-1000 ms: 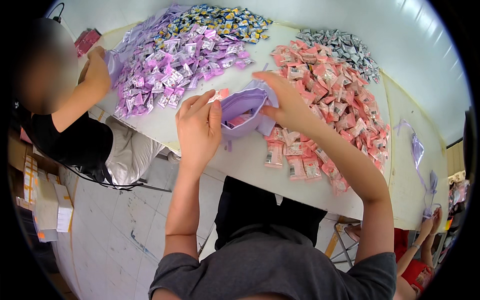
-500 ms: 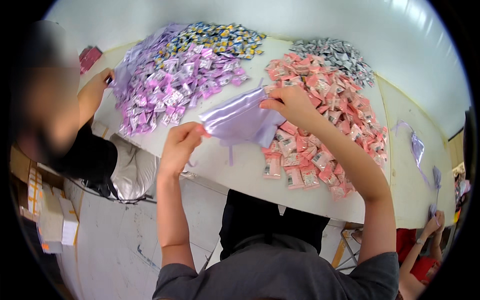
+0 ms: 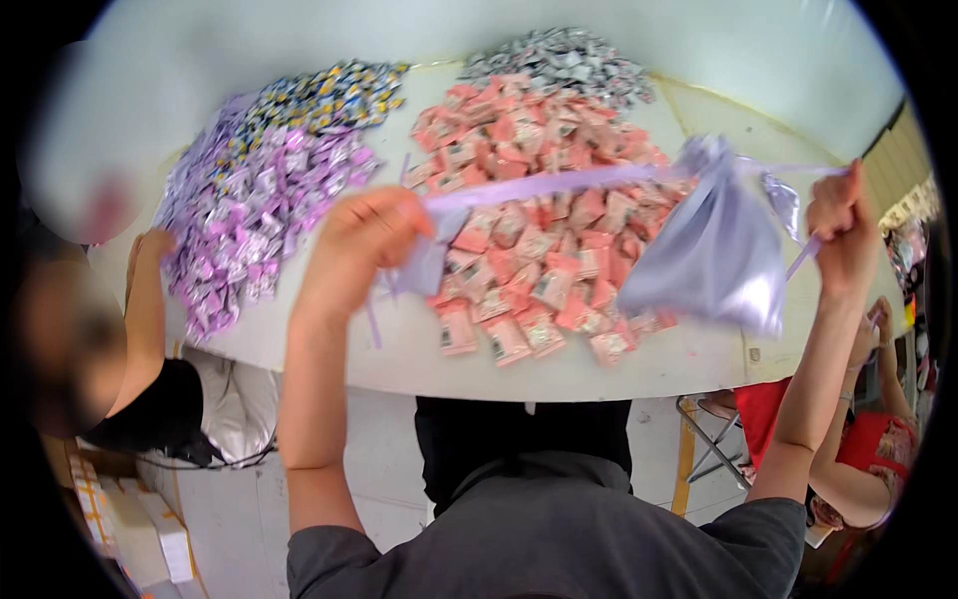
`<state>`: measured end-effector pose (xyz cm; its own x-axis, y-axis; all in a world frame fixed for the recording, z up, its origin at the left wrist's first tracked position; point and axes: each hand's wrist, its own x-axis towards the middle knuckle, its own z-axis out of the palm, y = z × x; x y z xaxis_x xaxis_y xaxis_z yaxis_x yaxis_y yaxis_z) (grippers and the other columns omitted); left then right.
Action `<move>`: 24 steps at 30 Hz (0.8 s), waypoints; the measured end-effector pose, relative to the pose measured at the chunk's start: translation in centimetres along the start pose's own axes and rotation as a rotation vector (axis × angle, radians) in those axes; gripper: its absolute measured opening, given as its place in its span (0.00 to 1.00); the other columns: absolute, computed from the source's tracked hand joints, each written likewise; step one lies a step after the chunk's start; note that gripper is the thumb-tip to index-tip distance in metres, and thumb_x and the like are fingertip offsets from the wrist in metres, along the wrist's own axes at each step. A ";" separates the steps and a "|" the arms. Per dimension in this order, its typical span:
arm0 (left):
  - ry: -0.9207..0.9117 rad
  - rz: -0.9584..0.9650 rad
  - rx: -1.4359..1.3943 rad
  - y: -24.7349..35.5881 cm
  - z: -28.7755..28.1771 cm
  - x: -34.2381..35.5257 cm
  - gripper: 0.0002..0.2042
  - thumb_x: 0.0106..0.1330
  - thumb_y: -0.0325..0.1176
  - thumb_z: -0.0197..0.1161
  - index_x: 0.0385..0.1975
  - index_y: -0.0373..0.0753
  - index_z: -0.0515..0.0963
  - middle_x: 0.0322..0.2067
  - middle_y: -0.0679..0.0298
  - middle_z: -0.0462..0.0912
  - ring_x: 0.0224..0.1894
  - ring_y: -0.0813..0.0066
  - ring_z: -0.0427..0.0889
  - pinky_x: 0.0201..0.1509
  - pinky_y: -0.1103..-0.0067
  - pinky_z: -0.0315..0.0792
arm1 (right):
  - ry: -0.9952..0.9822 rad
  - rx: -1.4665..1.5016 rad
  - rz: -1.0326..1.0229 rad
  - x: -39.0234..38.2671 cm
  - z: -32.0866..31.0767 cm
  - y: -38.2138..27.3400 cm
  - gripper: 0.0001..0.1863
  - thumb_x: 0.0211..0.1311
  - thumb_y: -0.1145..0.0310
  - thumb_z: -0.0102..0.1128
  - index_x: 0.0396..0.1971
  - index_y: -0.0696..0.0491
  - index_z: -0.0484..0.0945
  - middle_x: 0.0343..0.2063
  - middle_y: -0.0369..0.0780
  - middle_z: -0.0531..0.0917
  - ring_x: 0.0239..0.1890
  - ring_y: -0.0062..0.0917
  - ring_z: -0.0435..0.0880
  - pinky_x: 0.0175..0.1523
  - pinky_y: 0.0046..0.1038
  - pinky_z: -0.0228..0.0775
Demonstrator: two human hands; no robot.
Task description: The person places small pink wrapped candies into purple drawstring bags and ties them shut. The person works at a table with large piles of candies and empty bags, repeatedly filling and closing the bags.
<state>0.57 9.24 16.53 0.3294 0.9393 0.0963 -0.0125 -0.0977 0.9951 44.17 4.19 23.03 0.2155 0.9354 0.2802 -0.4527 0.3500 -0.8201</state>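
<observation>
Pulling a drawstring taut, by the look of it. Left to right:

- Far left: co-worker's arm [image 3: 150,299] resting at the table [image 3: 599,364] edge, beside the purple sweets pile [image 3: 249,210]. Blue-yellow sweets pile [image 3: 324,95] behind that.
- Left hand [image 3: 359,250]: raised over the table, fist closed on one end of the lilac ribbon [image 3: 539,185]. Loose tail and a scrap of lilac fabric hanging below the fist; can't tell what that scrap is.
- Ribbon stretched straight across, above the pink sweets pile [image 3: 529,230]. Silver sweets pile [image 3: 564,60] at the far edge.
- Lilac satin pouch [image 3: 714,250]: in the air, hanging from the ribbon near its right end, over the right side of the pink pile. Neck gathered, body bulging, so probably filled; contents not visible.
- Right hand [image 3: 843,235]: raised, fingers pinched shut on the other ribbon end, just right of the pouch neck.
- Far right, below table level: another person in red [image 3: 878,449], hands apart from this work.

Judgement: closing step, neck looks nearly cinched. Finishing calls for even tension on both ends, pouch kept upright so nothing spills, then both ends brought together at the neck for a knot.
</observation>
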 end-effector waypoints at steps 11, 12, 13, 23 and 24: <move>0.571 0.190 1.082 -12.9 -7.6 -1.6 0.09 0.56 0.29 0.62 0.33 0.32 0.75 0.26 0.57 0.78 0.28 0.64 0.77 0.33 0.73 0.70 | 0.476 -2.593 -0.508 4.7 -12.5 0.7 0.09 0.52 0.63 0.59 0.30 0.52 0.79 0.28 0.42 0.80 0.36 0.36 0.78 0.40 0.33 0.70; 0.598 0.172 1.051 -12.2 -6.5 -1.5 0.08 0.56 0.27 0.61 0.33 0.32 0.75 0.26 0.57 0.78 0.27 0.66 0.76 0.32 0.74 0.70 | 0.380 -2.419 -0.450 6.4 -12.8 2.6 0.12 0.52 0.64 0.59 0.35 0.52 0.78 0.36 0.45 0.80 0.42 0.38 0.76 0.44 0.35 0.70; 0.614 0.162 1.010 -10.6 -4.6 -1.2 0.07 0.57 0.26 0.60 0.33 0.31 0.75 0.26 0.58 0.77 0.25 0.68 0.76 0.31 0.75 0.70 | 0.228 -2.050 -0.597 8.5 -14.6 4.8 0.13 0.52 0.66 0.58 0.37 0.54 0.78 0.38 0.47 0.80 0.42 0.41 0.77 0.46 0.37 0.70; 0.416 -0.275 0.981 -8.2 -4.9 -4.8 0.07 0.56 0.26 0.60 0.29 0.27 0.77 0.17 0.62 0.76 0.15 0.80 0.73 0.17 0.83 0.66 | -0.087 -1.732 -0.346 32.1 -16.8 26.9 0.19 0.48 0.69 0.55 0.44 0.47 0.77 0.42 0.47 0.78 0.44 0.41 0.77 0.49 0.36 0.70; 0.448 -0.298 0.898 -8.2 -5.3 -5.0 0.07 0.57 0.26 0.59 0.28 0.27 0.77 0.15 0.63 0.74 0.14 0.80 0.72 0.17 0.83 0.66 | -0.109 -1.756 -0.366 32.8 -17.1 27.6 0.19 0.48 0.69 0.54 0.44 0.47 0.77 0.41 0.47 0.79 0.44 0.41 0.78 0.49 0.37 0.70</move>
<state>-6.02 7.07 8.05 -0.1780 0.9835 0.0310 0.7780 0.1214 0.6164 53.57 43.68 1.03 -0.0018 0.8549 0.5188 0.9689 0.1300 -0.2108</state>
